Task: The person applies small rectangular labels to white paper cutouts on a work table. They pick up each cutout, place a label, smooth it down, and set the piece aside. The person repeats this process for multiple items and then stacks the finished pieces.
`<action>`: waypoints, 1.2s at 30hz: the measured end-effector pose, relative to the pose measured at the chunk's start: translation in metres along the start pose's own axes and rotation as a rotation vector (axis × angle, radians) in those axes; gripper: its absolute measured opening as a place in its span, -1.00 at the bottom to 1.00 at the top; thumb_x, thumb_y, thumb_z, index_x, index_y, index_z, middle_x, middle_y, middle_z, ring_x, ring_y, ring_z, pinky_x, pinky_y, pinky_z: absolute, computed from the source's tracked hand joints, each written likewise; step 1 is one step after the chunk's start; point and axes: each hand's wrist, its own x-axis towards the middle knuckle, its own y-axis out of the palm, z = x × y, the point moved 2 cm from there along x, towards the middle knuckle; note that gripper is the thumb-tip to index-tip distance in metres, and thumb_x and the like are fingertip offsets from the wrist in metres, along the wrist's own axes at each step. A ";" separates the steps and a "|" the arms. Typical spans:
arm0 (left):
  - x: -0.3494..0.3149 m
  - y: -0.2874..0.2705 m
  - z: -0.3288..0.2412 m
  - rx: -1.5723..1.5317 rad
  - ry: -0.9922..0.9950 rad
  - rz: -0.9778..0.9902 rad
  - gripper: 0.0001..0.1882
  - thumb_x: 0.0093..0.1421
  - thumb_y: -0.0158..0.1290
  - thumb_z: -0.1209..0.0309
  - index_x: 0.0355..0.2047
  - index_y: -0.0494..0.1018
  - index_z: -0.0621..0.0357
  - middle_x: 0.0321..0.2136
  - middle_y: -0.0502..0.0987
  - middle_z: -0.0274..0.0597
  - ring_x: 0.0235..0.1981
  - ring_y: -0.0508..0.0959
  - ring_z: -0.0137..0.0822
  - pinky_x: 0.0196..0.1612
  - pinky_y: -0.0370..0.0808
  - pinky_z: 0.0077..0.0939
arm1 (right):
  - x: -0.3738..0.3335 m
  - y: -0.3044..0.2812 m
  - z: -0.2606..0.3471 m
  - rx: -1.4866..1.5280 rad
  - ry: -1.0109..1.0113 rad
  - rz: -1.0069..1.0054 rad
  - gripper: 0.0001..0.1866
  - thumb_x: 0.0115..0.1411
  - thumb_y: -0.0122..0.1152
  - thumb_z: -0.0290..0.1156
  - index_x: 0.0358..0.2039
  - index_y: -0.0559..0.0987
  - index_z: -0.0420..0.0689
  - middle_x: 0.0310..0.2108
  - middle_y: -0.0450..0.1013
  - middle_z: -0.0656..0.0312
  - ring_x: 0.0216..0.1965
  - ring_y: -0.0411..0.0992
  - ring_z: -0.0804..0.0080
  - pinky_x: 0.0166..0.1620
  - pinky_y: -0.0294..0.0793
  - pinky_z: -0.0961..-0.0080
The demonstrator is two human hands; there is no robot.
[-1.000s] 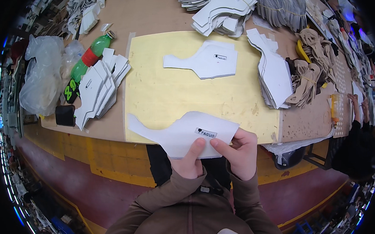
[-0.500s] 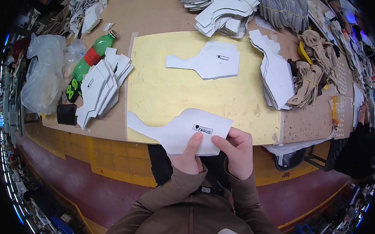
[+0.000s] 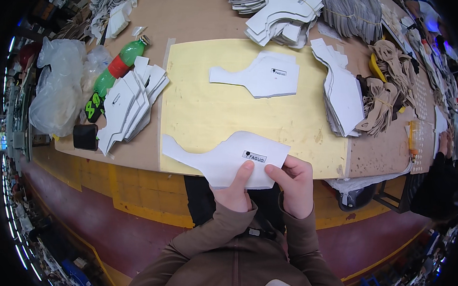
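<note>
A white cut shoe-upper-shaped piece (image 3: 223,155) with a dark printed label hangs over the table's near edge, held in both hands. My left hand (image 3: 235,189) grips its lower edge, thumb on top just under the label and fingers hidden beneath. At its right end my right hand (image 3: 295,184) pinches the piece between the thumb and bent fingers. Farther up on the yellow sheet (image 3: 199,110) lies a similar white labelled piece (image 3: 271,78), with edges of more white material showing behind it.
Fanned labelled pieces (image 3: 130,104) lie at left beside a green bottle (image 3: 133,50), a black phone-like object (image 3: 85,137) and a plastic bag (image 3: 60,93). White pieces (image 3: 343,94) are stacked at right, near beige strap bundles (image 3: 381,102). Grey bundles (image 3: 352,15) sit at the back. Another person's hand (image 3: 445,143) shows far right.
The whole view has shifted a little, so the table and its things appear slightly farther right. Both hands keep the same hold on the white piece.
</note>
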 end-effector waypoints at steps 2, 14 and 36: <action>0.000 0.000 0.001 0.005 -0.001 0.002 -0.43 0.13 0.16 0.57 0.16 0.27 0.19 -0.04 0.45 -0.12 -0.03 0.52 -0.25 0.01 0.53 -0.31 | 0.000 -0.001 -0.001 0.004 -0.001 0.000 -0.76 0.23 0.23 -0.58 -0.10 0.60 -0.42 -0.24 0.60 0.19 -0.24 0.50 0.60 -0.14 0.49 0.63; 0.004 -0.002 0.003 0.007 -0.049 -0.020 -0.42 0.12 0.17 0.60 0.16 0.27 0.18 -0.03 0.45 -0.12 -0.01 0.52 -0.26 -0.01 0.55 -0.31 | 0.002 -0.003 -0.004 0.009 -0.005 0.002 -0.75 0.24 0.23 -0.56 -0.09 0.60 -0.41 -0.24 0.60 0.18 -0.24 0.50 0.61 -0.15 0.49 0.63; 0.115 -0.133 -0.048 0.266 -0.129 0.318 -0.66 0.37 -0.01 0.40 0.06 0.43 0.40 -0.27 0.56 -0.16 -0.29 0.55 -0.40 -0.17 0.54 -0.58 | 0.166 -0.041 0.026 -1.457 -0.864 -0.485 -0.60 0.20 0.28 -0.42 0.04 0.48 -0.25 0.03 0.37 -0.08 -0.04 0.39 0.16 0.01 0.38 0.33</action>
